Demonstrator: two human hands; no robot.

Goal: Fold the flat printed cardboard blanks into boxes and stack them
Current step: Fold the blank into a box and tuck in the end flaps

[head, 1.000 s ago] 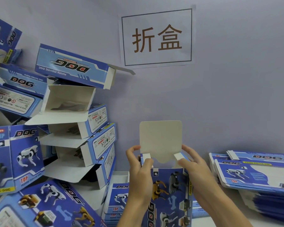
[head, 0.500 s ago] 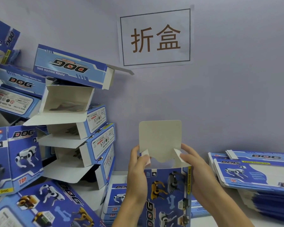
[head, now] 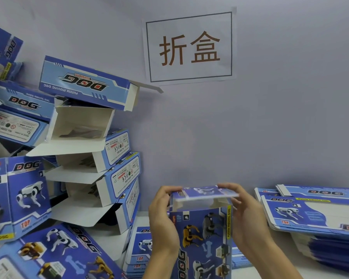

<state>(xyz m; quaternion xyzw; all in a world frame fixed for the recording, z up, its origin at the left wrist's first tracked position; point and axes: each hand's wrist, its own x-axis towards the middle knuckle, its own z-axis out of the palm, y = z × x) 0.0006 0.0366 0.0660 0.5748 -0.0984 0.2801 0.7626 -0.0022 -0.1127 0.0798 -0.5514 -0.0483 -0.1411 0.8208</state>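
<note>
To the left of the left hand's fingers (head: 165,193), close by, the leaning pile of folded boxes (head: 101,164) blocks the way, its open white flaps jutting toward them. Below and left, more boxes (head: 54,252) cover the table. To the right of the right hand's fingers (head: 230,187), a short gap of bare wall (head: 250,127) lies before the stack of flat blanks (head: 314,212). Above both sets of fingers the room is free up to the paper sign (head: 189,47). Behind them stands the wall.

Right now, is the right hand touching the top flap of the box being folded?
Touching. The head view shows the right hand with fingertips curled over the right end of the top flap of the box.
</note>
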